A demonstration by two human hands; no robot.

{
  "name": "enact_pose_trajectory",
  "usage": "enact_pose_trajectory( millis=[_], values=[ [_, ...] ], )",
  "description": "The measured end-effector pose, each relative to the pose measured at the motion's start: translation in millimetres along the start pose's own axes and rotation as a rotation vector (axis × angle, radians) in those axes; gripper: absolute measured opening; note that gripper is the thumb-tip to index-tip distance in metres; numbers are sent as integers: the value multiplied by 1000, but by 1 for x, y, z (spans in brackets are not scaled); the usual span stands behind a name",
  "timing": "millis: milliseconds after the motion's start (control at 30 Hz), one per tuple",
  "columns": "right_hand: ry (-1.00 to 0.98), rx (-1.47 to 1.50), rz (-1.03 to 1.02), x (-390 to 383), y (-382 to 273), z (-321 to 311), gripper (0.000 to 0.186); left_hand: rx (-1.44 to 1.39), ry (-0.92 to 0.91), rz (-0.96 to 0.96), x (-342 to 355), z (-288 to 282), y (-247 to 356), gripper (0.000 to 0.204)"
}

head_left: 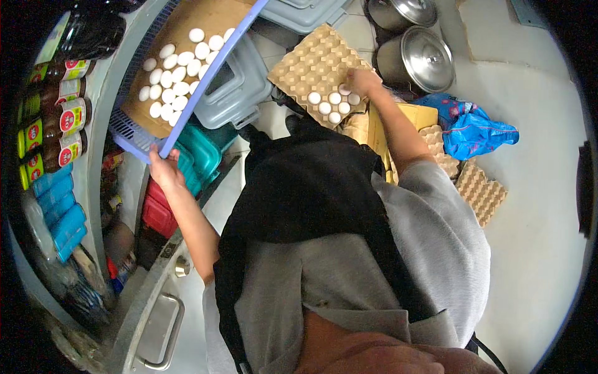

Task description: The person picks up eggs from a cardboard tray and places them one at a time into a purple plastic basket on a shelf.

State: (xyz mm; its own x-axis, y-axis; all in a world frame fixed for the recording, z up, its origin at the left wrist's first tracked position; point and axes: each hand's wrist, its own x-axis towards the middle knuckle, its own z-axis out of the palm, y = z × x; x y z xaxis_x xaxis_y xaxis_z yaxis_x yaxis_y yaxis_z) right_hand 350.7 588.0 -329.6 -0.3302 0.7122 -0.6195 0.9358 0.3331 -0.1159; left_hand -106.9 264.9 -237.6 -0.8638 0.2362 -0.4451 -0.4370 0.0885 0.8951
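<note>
My left hand is closed on the near corner of a blue-purple plastic basket. Inside, several white eggs lie loose on a brown cardboard liner. Over to the right, my right hand is at a beige pulp egg tray, its fingers closed around an egg low over the cups. Several more white eggs sit in the cups along the tray's near side, while its far part holds none. My fingers partly hide the egg in my right hand.
Shelves at left hold dark bottles and blue packages. Grey lidded bins stand beyond the basket, above green and red bins. Metal pots, a yellow carton, a blue bag and egg trays lie right.
</note>
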Motion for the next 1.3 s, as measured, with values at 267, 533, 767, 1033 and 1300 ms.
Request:
enact_pose_trajectory(
  millis=[267, 533, 767, 1033, 1300],
  values=[
    [152, 7, -243, -7, 7, 49, 35, 62, 34, -2, 0, -1, 2, 33],
    [1, 1044, -82, -22, 41, 51, 36, 85, -6, -25, 4, -3, 1, 32],
    [111, 2047, 160, -26, 68, 33, 17, 76, -38, -37, 8, -5, -4, 29],
    [34, 68, -186, -46, 41, 65, 49, 51, 4, -36, -3, -1, 0, 32],
    [87, -164, -297, -33, 42, 76, 37, -9, 5, -21, -1, -4, 3, 35]
  ],
)
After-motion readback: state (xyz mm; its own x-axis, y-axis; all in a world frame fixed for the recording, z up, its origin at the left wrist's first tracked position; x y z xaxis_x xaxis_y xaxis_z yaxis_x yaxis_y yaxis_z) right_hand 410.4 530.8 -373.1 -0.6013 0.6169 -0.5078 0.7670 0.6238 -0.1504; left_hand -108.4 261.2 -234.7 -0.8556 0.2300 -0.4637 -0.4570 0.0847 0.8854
